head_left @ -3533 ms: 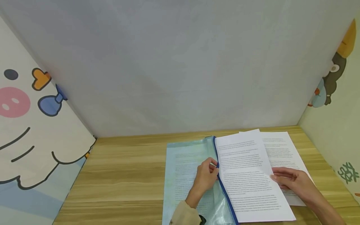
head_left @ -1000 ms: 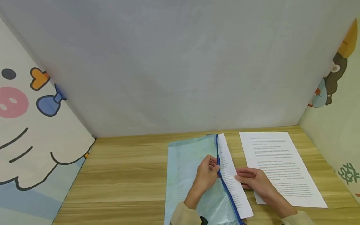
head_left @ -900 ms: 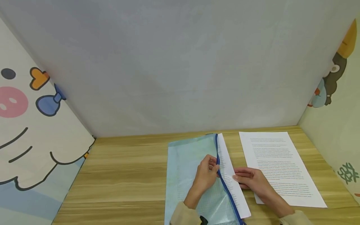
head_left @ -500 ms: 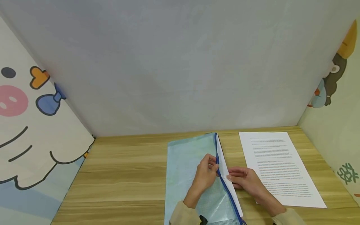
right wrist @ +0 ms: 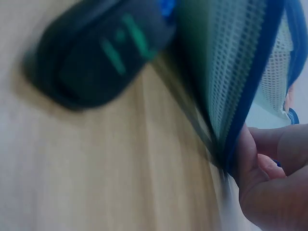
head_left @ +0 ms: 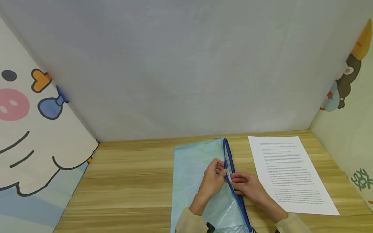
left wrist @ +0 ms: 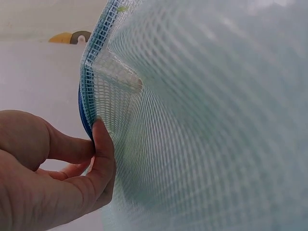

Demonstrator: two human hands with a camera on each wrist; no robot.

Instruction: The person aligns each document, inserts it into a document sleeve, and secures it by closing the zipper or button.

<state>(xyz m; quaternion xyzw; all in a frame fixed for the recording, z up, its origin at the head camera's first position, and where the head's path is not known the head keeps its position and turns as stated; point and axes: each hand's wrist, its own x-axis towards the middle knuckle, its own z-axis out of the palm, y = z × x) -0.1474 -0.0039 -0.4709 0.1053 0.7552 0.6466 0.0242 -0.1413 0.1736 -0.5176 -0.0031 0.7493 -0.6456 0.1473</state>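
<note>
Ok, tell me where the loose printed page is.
In the head view, the loose printed page lies toward the right of the table, beside the zip pouch, with the right forearm across its lower-left corner.

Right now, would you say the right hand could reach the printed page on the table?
Probably yes: the page lies close beside the right hand, mostly uncovered, though that hand would first need to let go of the pouch.

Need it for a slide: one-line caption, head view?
Left hand and right hand pinch a pouch by its blue edges; a printed sheet lies to the right.
</note>
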